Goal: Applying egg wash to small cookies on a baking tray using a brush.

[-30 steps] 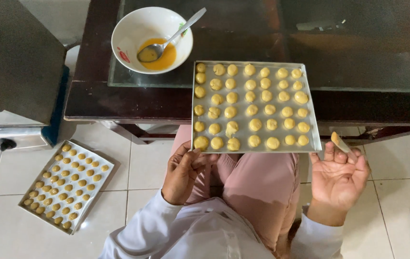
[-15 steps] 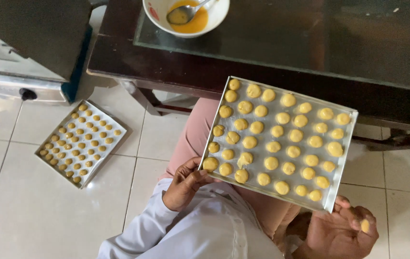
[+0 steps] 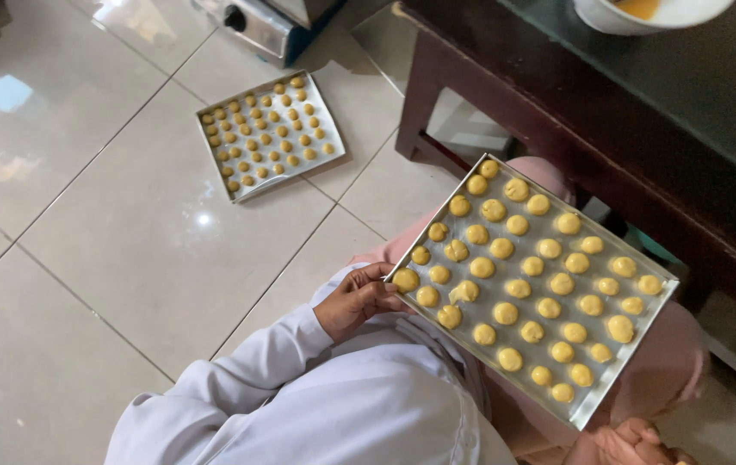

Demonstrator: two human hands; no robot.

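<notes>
A metal baking tray rests tilted on my lap, over pink trousers. Rows of small round yellow dough pieces cover it. My left hand, in a white sleeve, grips the tray's near left corner with the thumb on the rim. My right hand shows only partly at the bottom edge, just beside the tray's lower corner. Whether it holds anything is hidden.
A second tray of smaller dough pieces lies on the tiled floor to the left. A dark wooden table with a glass top stands right in front, with a white bowl of yellow liquid on it. A metal appliance sits at the top.
The tray has come off the table edge and down onto my lap, turned diagonally. My left hand moved up to grip its corner. My view swung left; the bowl is now mostly cut off.
</notes>
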